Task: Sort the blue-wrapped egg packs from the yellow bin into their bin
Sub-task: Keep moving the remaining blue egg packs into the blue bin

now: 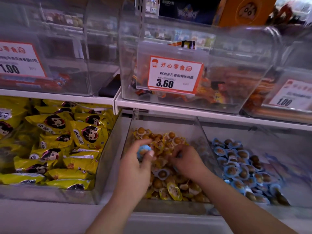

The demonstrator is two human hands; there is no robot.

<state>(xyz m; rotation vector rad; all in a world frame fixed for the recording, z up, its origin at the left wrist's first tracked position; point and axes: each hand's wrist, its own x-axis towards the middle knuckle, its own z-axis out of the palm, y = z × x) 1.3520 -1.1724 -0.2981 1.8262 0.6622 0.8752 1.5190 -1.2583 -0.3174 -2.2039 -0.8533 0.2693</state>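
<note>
A clear middle bin (166, 123) holds a heap of yellow-wrapped egg packs (173, 191). My left hand (135, 168) is over its left side and pinches a blue-wrapped egg pack (143, 151) between thumb and fingers. My right hand (187, 162) reaches into the heap with fingers curled down; a sliver of blue shows under them, but what they hold is blurred. Another blue-wrapped pack (161, 173) lies among the yellow ones between my hands. To the right, a clear bin (276, 137) is full of blue-wrapped egg packs (241, 168).
A bin of large yellow snack bags (55, 142) stands at the left. Above, a white shelf edge (185, 108) carries clear bins with price tags (174, 76). The bins' clear walls stand between the compartments.
</note>
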